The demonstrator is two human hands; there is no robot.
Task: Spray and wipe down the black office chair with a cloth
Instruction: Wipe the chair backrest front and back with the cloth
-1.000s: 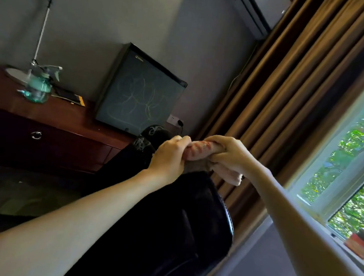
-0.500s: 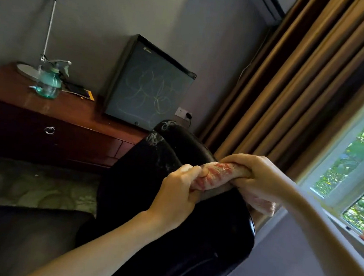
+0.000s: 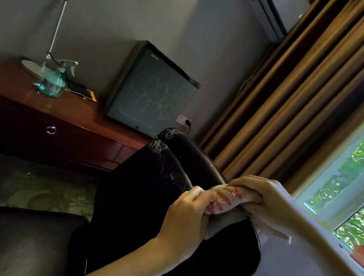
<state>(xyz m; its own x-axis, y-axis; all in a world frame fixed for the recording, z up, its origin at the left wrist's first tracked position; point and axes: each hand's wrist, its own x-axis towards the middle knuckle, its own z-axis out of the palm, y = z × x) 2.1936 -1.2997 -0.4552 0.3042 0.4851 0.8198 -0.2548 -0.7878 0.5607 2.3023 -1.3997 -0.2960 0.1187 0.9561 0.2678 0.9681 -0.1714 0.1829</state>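
Gripping the rolled cloth (image 3: 230,200) at both ends with left hand (image 3: 184,220) and right hand (image 3: 265,199), fingers (image 3: 245,183) clamped round it; stretching it over the top edge of the black chair (image 3: 142,199), probably to rub the curved rim.

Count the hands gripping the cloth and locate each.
2. The left hand grips the cloth at its left end, over the chair; the right hand grips its window-side end.

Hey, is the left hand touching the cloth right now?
Touching. The head view shows the left hand gripping one end of the rolled cloth, with no gap between them.
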